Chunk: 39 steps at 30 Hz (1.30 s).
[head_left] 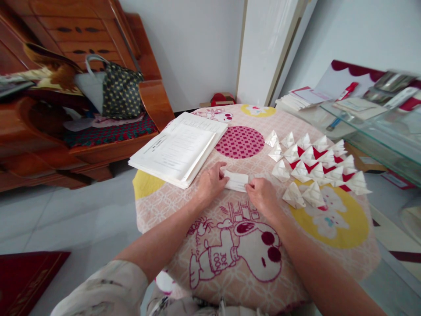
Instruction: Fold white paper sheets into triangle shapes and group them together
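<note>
A small folded strip of white paper [236, 181] lies between my hands, just above the cloth-covered table [210, 210]. My left hand [212, 182] grips its left end, with the fingers curled. At the right end, my right hand [262, 195] pinches the paper between thumb and fingers. To the left of my hands sits a thick stack of printed sheets [177, 147]. Several folded paper triangles [309, 158], white with some red ones among them, stand in rows on the right side. Two white triangles [294, 195] stand nearest my right hand.
A wooden armchair [154, 96] with a patterned bag [120, 90] stands at the left. On the right is a glass shelf [388, 127] holding papers and a red marker [349, 91]. A dark red object [29, 281] lies on the floor at lower left.
</note>
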Available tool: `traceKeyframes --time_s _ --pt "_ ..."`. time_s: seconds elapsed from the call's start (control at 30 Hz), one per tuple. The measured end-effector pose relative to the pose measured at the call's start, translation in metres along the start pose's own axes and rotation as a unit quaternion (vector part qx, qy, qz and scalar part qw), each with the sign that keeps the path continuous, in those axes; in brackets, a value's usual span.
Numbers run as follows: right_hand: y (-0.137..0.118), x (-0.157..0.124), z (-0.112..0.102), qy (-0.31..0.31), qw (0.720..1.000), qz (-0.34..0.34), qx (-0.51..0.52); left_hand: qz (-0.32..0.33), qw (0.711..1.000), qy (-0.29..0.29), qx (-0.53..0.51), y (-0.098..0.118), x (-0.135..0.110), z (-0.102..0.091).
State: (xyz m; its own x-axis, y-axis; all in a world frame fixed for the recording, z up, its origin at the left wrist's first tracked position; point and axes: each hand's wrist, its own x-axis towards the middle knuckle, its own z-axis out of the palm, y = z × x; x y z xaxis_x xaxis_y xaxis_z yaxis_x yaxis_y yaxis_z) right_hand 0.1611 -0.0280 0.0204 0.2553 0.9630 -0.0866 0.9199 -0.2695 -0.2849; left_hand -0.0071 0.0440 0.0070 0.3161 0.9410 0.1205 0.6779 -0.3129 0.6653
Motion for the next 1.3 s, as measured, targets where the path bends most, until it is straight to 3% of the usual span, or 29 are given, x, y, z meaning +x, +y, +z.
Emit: traceKeyframes --time_s 0.47,0.73,1.3 --pt "0.0083 -0.0033 0.0101 0.062 0.997 -0.052 0.009 0.012 1.0 0.0 -0.015 -0.0038 -0.0001 0.0009" --pt "0.007 -0.0056 0.0044 0.036 0.995 -0.088 -0.001 0.002 0.998 0.005 -0.056 -0.0059 -0.0007 0.001" --pt "0.0038 -0.0063 0.0025 0.017 0.996 -0.077 -0.028 0.007 1.0 0.0 -0.03 -0.0022 0.0015 -0.0007"
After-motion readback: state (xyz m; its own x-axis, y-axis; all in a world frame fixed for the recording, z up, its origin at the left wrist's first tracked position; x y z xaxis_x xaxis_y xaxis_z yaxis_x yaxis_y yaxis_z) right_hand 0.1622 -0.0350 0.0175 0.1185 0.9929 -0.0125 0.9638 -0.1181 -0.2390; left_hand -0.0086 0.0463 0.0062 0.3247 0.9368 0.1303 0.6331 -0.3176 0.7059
